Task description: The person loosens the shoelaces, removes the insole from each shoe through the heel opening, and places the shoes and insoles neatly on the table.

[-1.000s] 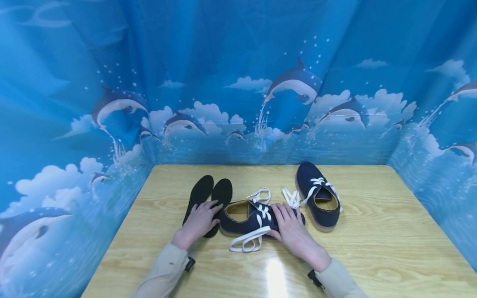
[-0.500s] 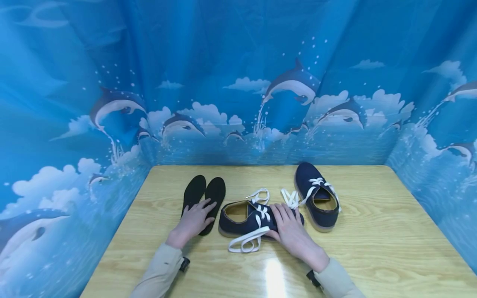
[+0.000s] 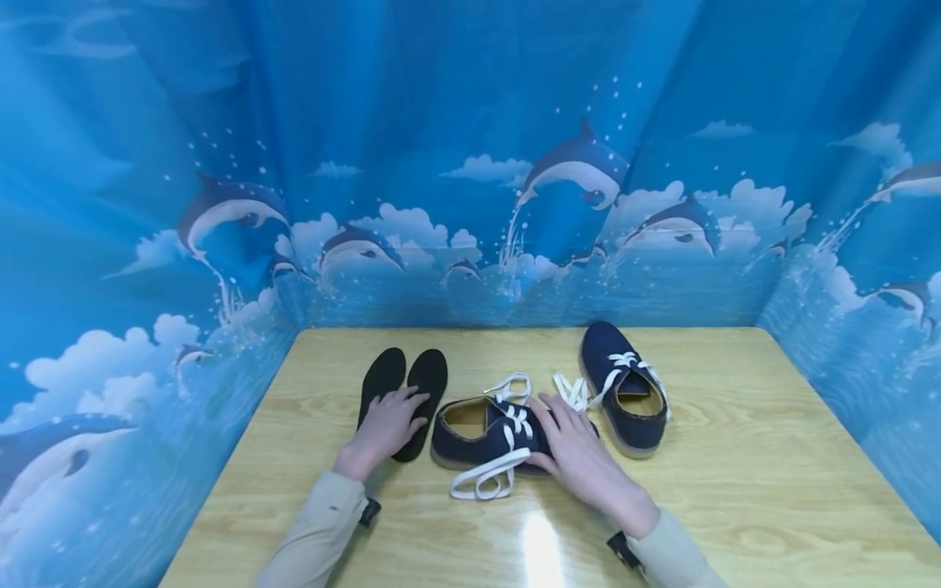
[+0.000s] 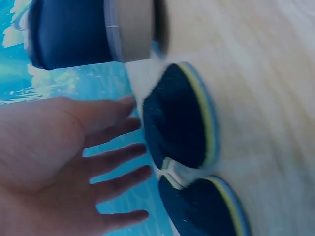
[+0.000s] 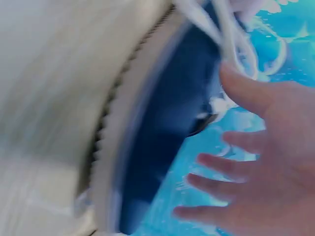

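Two black insoles lie side by side at the left, the left insole (image 3: 383, 371) and the right insole (image 3: 429, 374). My left hand (image 3: 381, 429) is over their near parts; in the left wrist view its fingers (image 4: 118, 184) are extended and spread beside the insole (image 4: 182, 118). To their right a navy shoe (image 3: 461, 449) stands with its toe pointing right and its white laces (image 3: 485, 483) loose. Above its toe my right hand (image 3: 581, 457) is spread, fingers extended; the right wrist view shows the thumb near the laces. Whether it touches the shoe is unclear.
A second navy shoe (image 3: 638, 429), toe toward the back, stands at the right with its white laces (image 3: 572, 392) trailing left. Everything rests on a wood-grain table (image 3: 742, 457). A blue dolphin-print curtain (image 3: 456, 163) surrounds its back and sides.
My left hand and both insoles have shifted left, away from the shoe. The fingers of my right hand have lifted a little and spread over the toe. Both shoes stay in place.
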### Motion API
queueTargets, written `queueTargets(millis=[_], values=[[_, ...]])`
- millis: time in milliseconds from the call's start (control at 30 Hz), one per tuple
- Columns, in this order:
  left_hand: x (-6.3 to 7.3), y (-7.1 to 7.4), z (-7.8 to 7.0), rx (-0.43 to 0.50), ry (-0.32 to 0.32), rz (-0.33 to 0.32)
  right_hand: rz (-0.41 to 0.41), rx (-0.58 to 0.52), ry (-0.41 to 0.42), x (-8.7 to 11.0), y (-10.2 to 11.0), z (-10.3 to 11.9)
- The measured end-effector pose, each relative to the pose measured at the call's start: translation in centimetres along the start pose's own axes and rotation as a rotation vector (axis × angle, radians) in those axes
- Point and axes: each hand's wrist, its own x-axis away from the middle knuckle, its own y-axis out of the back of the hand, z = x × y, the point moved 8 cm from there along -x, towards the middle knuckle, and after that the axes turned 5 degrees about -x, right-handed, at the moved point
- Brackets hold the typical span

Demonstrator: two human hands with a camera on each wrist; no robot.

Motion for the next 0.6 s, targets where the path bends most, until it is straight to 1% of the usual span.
queueTargets(millis=[67,100,167,200,233,300,367,433,533,600], values=[[-0.4,0.9,-0.5,0.03,-0.016,-0.061,-0.087,-0.046,0.111,-0.2,1.2,1.5],[-0.7,1.5,-0.9,0.049,-0.023,-0.089,-0.134,-0.073,0.183,-0.3,1.7,2.4],[-1.3,2.6,-1.9,0.101,-0.048,-0.126,-0.197,-0.12,0.335,-0.3,2.3,4.3],[-1.6,3.0,-2.5,0.132,-0.063,-0.133,-0.217,-0.132,0.406,-0.2,2.3,5.1],[-2.0,3.3,-3.1,0.165,-0.073,-0.122,-0.214,-0.136,0.454,-0.2,2.2,5.8],[-2.7,3.5,-4.4,0.22,-0.113,-0.103,-0.178,-0.106,0.518,-0.1,1.4,6.8],[-3.4,3.2,-5.6,0.265,-0.161,-0.07,-0.13,-0.041,0.521,-0.2,0.5,7.2],[-3.9,2.6,-6.8,0.302,-0.213,-0.028,-0.097,0.027,0.501,-0.2,-0.4,7.1],[-4.3,1.4,-8.1,0.324,-0.284,0.036,-0.094,0.095,0.465,-0.3,-1.0,6.6],[-4.4,0.7,-8.6,0.328,-0.316,0.065,-0.114,0.104,0.441,-0.3,-1.2,6.1]])
